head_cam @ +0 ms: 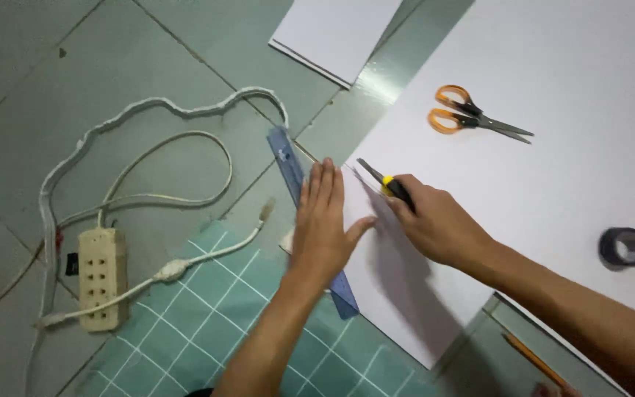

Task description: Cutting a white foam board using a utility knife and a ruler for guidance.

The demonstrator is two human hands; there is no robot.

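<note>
The left hand [323,220] lies flat and open, fingers spread and pointing away from the person, pressing down on a blue ruler [288,165] at the left edge of a large white sheet [553,206]. The ruler's long axis runs from upper left, near the white cable [163,110], down to lower right, where its near end juts out below the wrist over a green cutting mat [222,309]. The right hand [435,220] is closed around a utility knife [385,184] with a black and yellow handle; its blade points up and to the left, its tip just beside the left hand's fingertips on the sheet's edge. The sheet lies on the tiled floor [53,88]. Farther out on the sheet lie orange-handled scissors [472,117], blades pointing right, and a dark tape roll [622,248]. A cream power strip [101,278] sits left of the mat, a pencil [534,360] lies at lower right, and a smaller white board [336,33] lies at the top.
</note>
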